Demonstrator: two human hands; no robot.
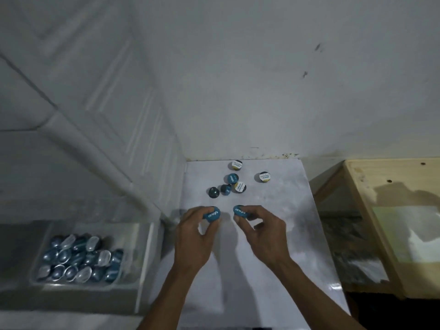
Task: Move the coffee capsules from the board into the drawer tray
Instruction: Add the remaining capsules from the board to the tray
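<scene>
Six capsules [232, 178] on white board [273, 234]

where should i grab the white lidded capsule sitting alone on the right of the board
Take the lone white-lidded capsule by its round rim, thumb and fingers on opposite sides, coming down from above. It stands apart from the cluster, so its sides look free. The right hand is nearer, but it holds a blue capsule now.

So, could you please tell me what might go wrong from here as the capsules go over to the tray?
1. The left hand and right hand each pinch a blue capsule only at the fingertips; one might slip during the carry.
2. The drawer tray sits left of the board, already crowded with capsules, so a dropped one could bounce or roll out.
3. Six loose capsules remain clustered; reaching in may knock some rolling.
</scene>
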